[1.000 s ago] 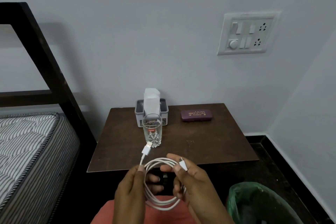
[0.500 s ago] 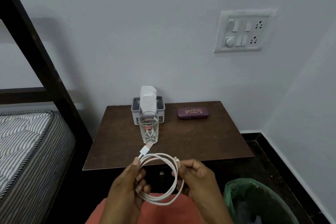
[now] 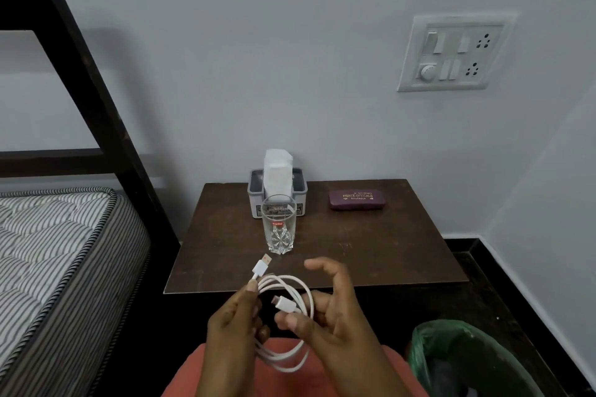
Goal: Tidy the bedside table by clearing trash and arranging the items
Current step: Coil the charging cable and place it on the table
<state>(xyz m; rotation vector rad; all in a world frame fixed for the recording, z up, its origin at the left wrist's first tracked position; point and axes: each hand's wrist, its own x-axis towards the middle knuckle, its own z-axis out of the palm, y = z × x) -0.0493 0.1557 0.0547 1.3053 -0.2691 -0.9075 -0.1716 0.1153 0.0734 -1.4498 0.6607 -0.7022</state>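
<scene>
White charging cable (image 3: 309, 292) coiled in loops, held in the air just short of the bedside table (image 3: 371, 255) front edge, glass (image 3: 279, 226) standing beyond it. Left hand (image 3: 232, 329) pinches the coil's left side right under the large plug (image 3: 260, 266), which sticks up past the fingertips; right hand (image 3: 335, 319) clamps the right side, thumb under the small plug (image 3: 285, 304), forefinger lifted clear above the loops. Half a second ago all right fingers were wrapped on the coil with the small plug at its top; now it points inward across the loop.
</scene>
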